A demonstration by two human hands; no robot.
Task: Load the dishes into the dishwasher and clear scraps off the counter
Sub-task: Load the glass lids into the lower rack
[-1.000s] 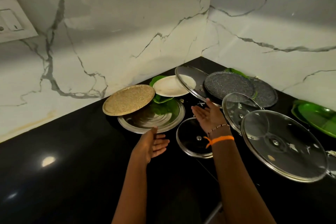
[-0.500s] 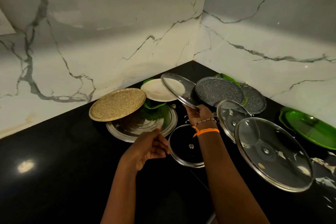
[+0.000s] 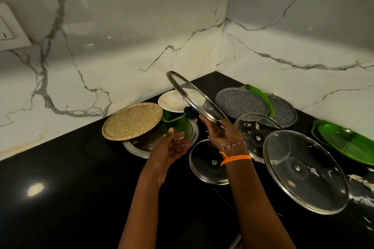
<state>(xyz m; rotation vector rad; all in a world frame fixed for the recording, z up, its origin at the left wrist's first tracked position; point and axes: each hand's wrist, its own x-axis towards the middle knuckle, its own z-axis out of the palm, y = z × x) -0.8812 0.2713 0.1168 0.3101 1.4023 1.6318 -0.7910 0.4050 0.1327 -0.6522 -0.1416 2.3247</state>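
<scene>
My right hand grips the near rim of a glass lid and holds it tilted up on edge above the black counter. My left hand hovers just left of it, palm up and fingers relaxed, holding nothing. Under and behind my hands lie a speckled tan plate, a steel plate, a white plate and a green leaf-shaped plate. Three more glass lids lie flat: a small one, a middle one and a large one.
Two grey speckled plates lie near the wall corner over a green plate. A green tray sits at the right edge. White scraps are scattered on the counter at the right. Marble walls close the back and right.
My right hand has taken hold of the glass lid's rim and lifted it up on edge. My left hand has risen and turned palm up beside it.
</scene>
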